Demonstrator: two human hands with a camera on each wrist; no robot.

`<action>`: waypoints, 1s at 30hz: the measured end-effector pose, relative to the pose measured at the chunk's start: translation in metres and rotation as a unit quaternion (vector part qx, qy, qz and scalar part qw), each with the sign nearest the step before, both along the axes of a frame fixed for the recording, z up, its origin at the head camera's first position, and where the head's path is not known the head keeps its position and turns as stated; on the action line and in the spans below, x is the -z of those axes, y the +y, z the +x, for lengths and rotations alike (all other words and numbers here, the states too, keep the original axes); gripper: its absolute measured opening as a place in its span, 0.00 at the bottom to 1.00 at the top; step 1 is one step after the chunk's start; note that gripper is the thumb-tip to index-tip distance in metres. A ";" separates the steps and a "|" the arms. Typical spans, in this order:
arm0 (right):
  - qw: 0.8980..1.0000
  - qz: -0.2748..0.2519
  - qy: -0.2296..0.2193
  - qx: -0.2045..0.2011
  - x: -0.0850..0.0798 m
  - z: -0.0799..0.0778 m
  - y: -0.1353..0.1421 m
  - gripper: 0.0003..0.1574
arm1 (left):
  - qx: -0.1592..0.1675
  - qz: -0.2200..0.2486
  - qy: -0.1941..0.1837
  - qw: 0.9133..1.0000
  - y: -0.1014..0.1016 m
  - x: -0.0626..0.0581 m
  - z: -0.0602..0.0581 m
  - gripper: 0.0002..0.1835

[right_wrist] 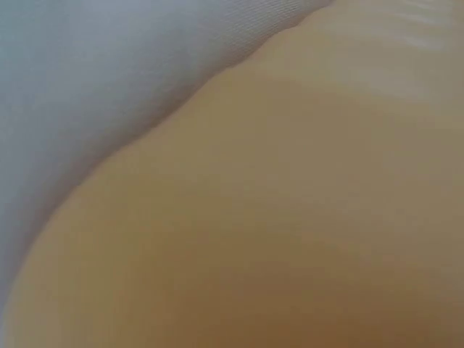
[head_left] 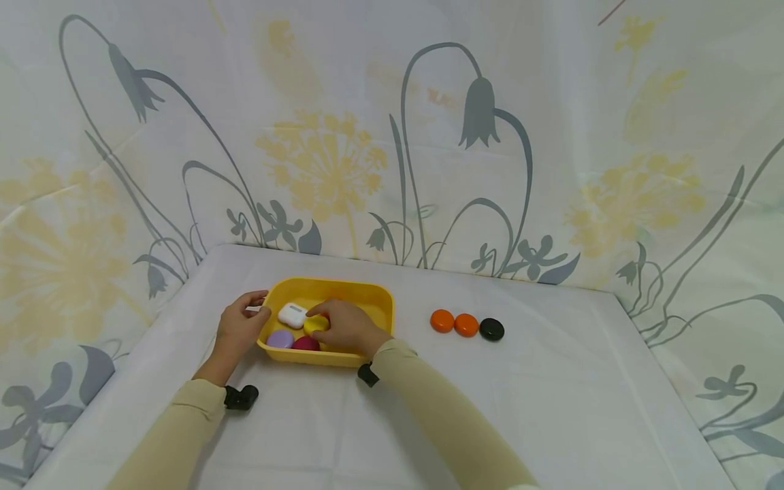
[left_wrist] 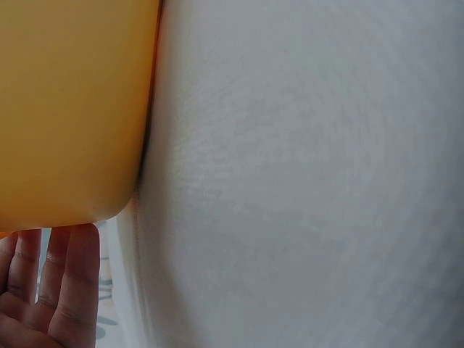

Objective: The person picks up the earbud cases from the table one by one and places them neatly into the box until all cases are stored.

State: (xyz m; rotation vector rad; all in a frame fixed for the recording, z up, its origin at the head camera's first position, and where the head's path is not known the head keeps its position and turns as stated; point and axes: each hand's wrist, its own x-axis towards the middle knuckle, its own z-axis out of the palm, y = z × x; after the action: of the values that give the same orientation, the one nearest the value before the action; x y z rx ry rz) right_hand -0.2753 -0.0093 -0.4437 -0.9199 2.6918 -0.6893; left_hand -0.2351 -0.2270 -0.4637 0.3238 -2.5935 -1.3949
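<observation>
My left hand (head_left: 241,328) is at the left end of a shallow yellow plastic bin (head_left: 387,306), its fingertips touching the end wall. Fairly straight fingers (left_wrist: 76,283) meet the bin's outer side in the left wrist view. Reaching inside the bin, my right hand (head_left: 348,327) pinches a round yellow disc (head_left: 314,325) between thumb and index finger. Left of that disc sits a rounded white case (head_left: 292,315) with a small grey patch. A lilac disc (head_left: 280,339) and a dark red disc (head_left: 306,344) lie along the bin's near side.
Right of the bin, an orange disc (head_left: 442,320), a second orange disc (head_left: 467,324) and a black disc (head_left: 492,329) form a row on the white tabletop cloth (head_left: 551,388). Behind the table hangs a flower-patterned sheet (head_left: 343,136). The bin wall (right_wrist: 290,217) fills much of the right wrist view.
</observation>
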 end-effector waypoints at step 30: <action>0.999 0.044 0.024 -0.007 0.002 0.000 -0.006 0.22 | 0.000 0.001 0.001 1.000 0.002 0.000 0.001 0.23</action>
State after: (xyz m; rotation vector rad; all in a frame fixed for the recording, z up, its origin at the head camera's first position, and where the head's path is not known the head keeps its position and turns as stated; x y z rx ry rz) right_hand -0.2750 -0.0150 -0.4462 -0.9453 2.7307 -0.5469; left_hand -0.2337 -0.2254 -0.4640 0.3229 -2.5898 -1.3958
